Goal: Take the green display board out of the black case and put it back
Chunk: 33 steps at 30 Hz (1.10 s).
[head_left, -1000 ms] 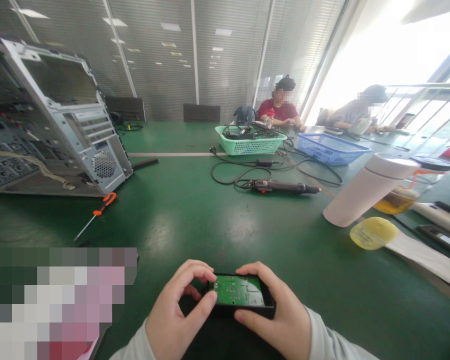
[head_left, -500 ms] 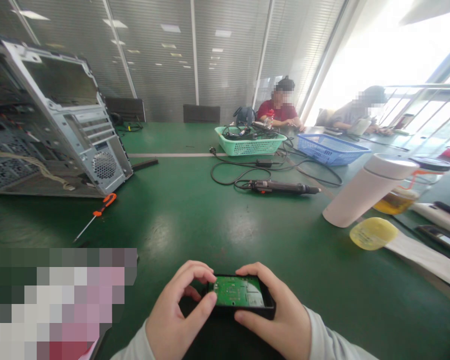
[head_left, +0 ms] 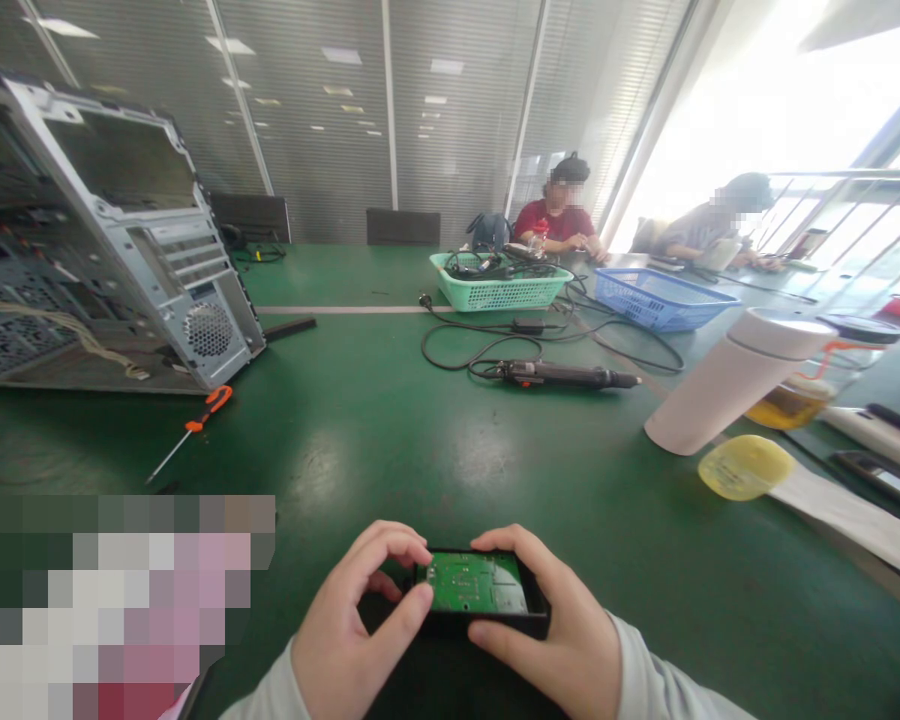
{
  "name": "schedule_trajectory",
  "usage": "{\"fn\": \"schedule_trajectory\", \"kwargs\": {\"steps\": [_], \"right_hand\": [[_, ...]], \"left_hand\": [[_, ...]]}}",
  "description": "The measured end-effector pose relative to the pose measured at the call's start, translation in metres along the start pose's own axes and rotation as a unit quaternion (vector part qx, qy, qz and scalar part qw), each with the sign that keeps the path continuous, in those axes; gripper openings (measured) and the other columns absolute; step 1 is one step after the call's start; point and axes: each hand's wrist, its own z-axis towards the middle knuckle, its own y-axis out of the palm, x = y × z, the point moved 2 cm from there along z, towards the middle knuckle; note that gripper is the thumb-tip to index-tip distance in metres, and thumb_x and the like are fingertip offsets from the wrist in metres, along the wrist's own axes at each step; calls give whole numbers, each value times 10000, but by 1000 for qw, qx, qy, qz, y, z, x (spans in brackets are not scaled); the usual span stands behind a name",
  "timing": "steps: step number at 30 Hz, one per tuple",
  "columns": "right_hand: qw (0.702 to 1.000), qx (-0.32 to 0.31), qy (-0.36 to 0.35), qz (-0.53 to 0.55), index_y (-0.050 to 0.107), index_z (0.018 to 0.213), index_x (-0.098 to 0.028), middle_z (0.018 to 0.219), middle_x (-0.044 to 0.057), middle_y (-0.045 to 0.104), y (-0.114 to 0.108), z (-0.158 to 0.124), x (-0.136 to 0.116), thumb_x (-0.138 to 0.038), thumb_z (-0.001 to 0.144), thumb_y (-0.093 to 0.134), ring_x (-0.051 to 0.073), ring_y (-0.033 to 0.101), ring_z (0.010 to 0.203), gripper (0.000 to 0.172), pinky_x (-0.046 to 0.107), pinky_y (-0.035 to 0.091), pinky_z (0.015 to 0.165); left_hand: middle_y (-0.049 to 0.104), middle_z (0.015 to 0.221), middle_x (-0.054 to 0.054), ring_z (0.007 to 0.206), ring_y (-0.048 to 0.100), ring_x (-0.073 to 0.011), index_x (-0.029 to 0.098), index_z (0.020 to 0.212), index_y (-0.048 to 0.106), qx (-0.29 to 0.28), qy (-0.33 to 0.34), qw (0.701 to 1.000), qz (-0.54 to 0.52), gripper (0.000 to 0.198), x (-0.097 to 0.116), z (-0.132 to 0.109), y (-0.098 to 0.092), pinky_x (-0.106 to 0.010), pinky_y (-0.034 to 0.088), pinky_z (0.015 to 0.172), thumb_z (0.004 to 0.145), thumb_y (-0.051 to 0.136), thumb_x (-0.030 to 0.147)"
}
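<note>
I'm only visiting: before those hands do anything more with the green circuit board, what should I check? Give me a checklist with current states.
1. Right hand holding the black casing: ok, thumb and fingers span its right end.
2. Left hand gripping firmly: cannot tell; its fingertips are at the board's left end.
3. Green circuit board within the casing's rim: ok.
4. Board fastened down: cannot tell.
5. Orange-handled screwdriver in hand: not ok, it lies on the table.
6. Pink tumbler apart from hands: ok.
</note>
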Motion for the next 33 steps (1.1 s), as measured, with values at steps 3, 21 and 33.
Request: {"fn": "schedule_trajectory", "kwargs": {"steps": [3, 21, 33], "right_hand": [[1000, 0, -1, 5, 561, 1086, -212, 1035, 34, 626, -1, 0, -1, -227, 686, 640, 240, 583, 968, 408, 381, 430, 870], [1000, 4, -7, 12, 569, 1076, -218, 1004, 17, 617, -1, 0, 3, -257, 684, 673, 224, 582, 921, 407, 352, 431, 824], [1000, 1, -5, 10, 565, 1068, -217, 1008, 18, 623, -1, 0, 0, -225, 674, 657, 223, 587, 942, 404, 350, 431, 842]], "left_hand": [[651, 918, -12, 855, 622, -184, 248, 807, 653, -1, 3, 1000, -4, 121, -1, 0, 0, -227, 481, 631, 760, 570, 173], [644, 954, 12, 872, 632, -167, 282, 836, 650, -29, 59, 998, 22, 185, -13, 2, -5, -207, 494, 625, 761, 582, 127], [674, 948, -1, 896, 638, -195, 269, 885, 686, -30, -13, 999, 21, 226, -6, 2, -2, -239, 495, 650, 700, 597, 175]]}}
